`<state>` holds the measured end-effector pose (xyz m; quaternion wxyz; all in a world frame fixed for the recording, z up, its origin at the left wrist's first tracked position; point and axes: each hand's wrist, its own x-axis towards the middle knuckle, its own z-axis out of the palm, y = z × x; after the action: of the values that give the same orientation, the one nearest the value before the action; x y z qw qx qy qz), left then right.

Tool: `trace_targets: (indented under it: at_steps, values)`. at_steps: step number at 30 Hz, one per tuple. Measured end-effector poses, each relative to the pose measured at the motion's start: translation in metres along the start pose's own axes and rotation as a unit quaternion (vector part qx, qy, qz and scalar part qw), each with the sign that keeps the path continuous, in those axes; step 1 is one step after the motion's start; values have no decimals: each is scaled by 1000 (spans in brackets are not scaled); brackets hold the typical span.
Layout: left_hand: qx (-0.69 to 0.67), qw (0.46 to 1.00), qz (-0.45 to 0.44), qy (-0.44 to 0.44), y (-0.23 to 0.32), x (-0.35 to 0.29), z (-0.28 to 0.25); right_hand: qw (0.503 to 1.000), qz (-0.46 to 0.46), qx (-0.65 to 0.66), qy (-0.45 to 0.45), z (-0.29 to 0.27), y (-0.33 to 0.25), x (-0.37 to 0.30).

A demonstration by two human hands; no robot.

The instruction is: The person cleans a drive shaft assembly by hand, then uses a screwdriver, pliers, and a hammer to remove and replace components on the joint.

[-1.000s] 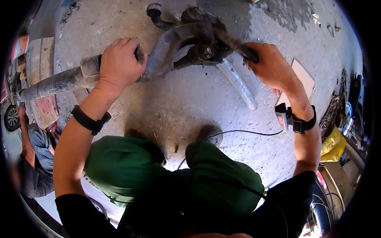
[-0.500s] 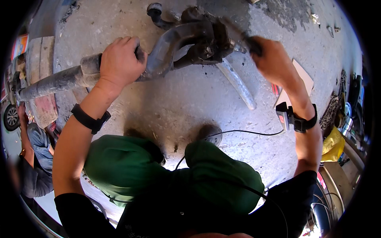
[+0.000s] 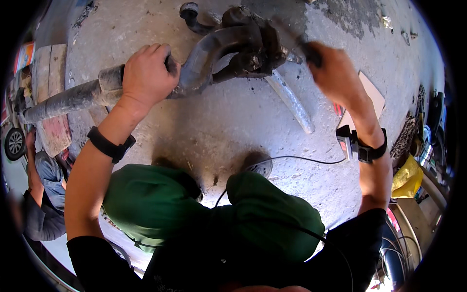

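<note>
A large greasy metal axle assembly (image 3: pixel 214 48), with a thick tube and a curved arm, spans the upper part of the head view. My left hand (image 3: pixel 148 80) is wrapped round it where the tube meets the curved arm. In my closed right hand (image 3: pixel 335 73) is a dark-handled tool (image 3: pixel 310 53). Its thin far end is smeared by motion beside the assembly's dark right end, so I cannot tell its kind or whether it touches. Below that end, a pale metal pipe (image 3: pixel 294 104) slants down toward me.
Wooden boards (image 3: pixel 51 131) lie under the tube's left end. Another person's jeans (image 3: pixel 51 175) and arm show at far left, near a car wheel (image 3: pixel 15 143). A pale flat sheet (image 3: pixel 372 95) lies under my right forearm. A yellow bag (image 3: pixel 407 177) stands among clutter at right.
My right hand and the tool have shifted very slightly, the tool's end still blurred. My left hand keeps its grip on the axle assembly.
</note>
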<state>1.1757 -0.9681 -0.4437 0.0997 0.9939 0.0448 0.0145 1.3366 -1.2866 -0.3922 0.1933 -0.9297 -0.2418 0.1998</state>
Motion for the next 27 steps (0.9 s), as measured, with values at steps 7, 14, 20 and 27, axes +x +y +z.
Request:
trace_targets:
  at_steps: [7, 14, 20, 27]
  values:
    - [-4, 1000, 11, 16, -4, -1, 1, 910, 136, 382, -85, 7, 3, -15]
    - [-14, 998, 67, -7, -10, 0, 1, 617, 215, 753, -76, 24, -32, -71]
    - [-31, 994, 81, -66, -9, 8, -3, 625, 260, 708, -202, 39, -52, -106]
    - [-14, 991, 63, -119, -18, 12, 1, 630, 264, 702, -201, 30, -102, -123]
